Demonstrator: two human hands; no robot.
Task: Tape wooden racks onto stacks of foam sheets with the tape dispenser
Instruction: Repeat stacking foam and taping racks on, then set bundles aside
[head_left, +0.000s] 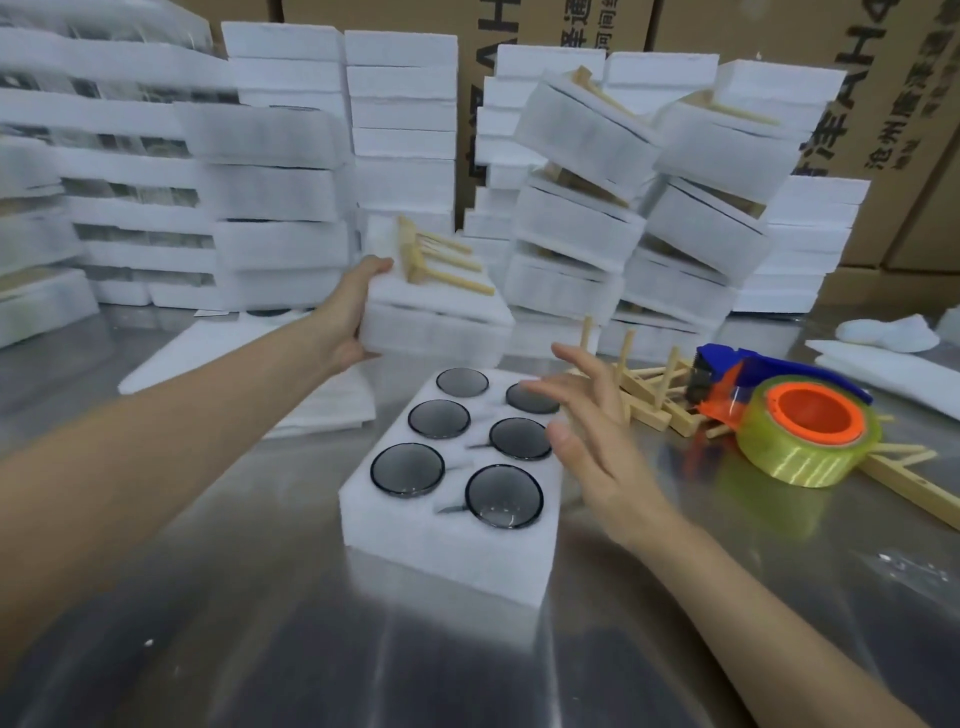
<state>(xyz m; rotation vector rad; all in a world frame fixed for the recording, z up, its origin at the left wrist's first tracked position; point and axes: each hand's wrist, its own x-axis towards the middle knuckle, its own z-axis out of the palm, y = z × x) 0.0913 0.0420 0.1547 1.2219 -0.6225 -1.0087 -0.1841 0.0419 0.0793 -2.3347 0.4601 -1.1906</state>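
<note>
Pale wooden rack (414, 252) lies atop a tilted white foam stack (436, 325), blue-orange tape dispenser (802, 415) well apart

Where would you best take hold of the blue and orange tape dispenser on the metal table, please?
Grip the blue and orange tape dispenser by its blue plastic body, on the far side of the yellowish tape roll. It lies on its side, so come from above with the free right hand, fingers clear of the toothed cutter at its left end.

left hand (347, 317), left of white rectangular foam block (447, 551): bare, forearm uncovered up to frame edge | right hand (597, 441), right of block: bare, forearm uncovered likewise, short thumbnail
</note>
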